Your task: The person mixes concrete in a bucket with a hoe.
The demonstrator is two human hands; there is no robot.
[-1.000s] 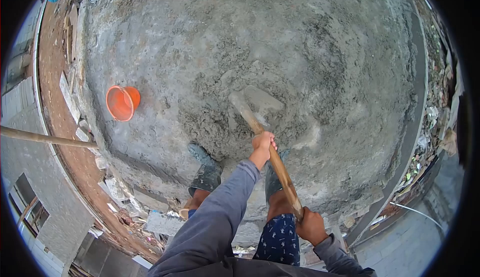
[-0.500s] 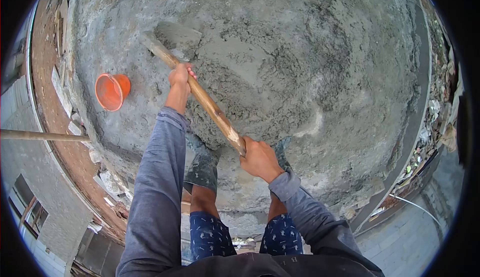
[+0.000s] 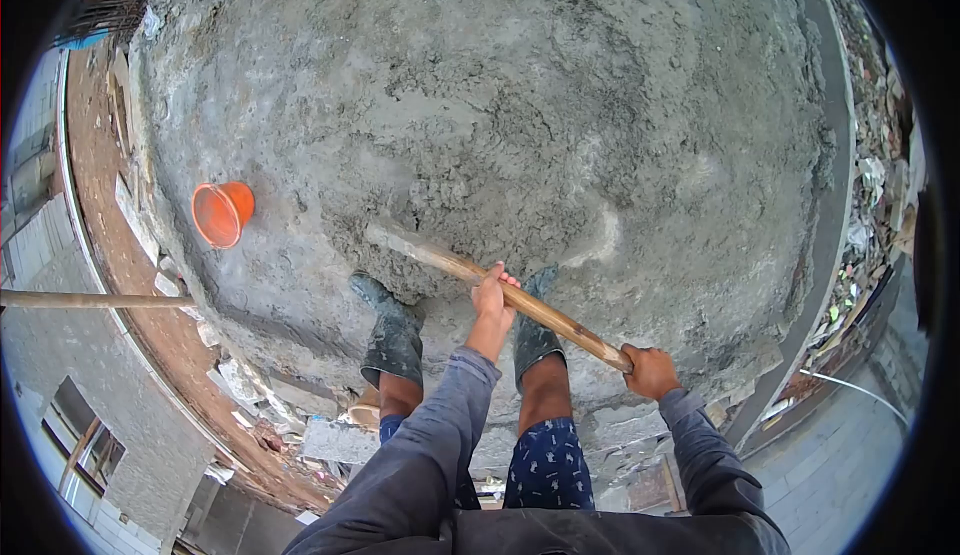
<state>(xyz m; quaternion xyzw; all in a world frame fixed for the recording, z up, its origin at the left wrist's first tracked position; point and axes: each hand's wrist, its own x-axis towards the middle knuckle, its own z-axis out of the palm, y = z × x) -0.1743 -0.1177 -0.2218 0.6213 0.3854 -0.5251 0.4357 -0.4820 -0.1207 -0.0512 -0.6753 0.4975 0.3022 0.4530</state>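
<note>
Both hands hold the wooden handle of a hoe (image 3: 562,324), which slants from upper left to lower right in front of my legs. My left hand (image 3: 489,296) is wrapped round the middle of the handle. Near its lower right end, my right hand (image 3: 651,372) grips the wood. The hoe's far end rests at a heap of wet grey cement mix (image 3: 440,195); its blade is hidden in or behind the mix. Just below stand my rubber boots (image 3: 395,343), smeared with grey.
An orange bucket (image 3: 222,215) stands tilted on the grey slab at the left. A wooden pole (image 3: 95,301) juts in from the left edge. Rubble (image 3: 868,225) lines the right side, beyond the slab's edge. Brown soil (image 3: 140,285) runs along the left.
The hoe has been drawn towards my feet, its head moving down and its handle swinging to the right. Both hands have moved right and down with it, still gripping.
</note>
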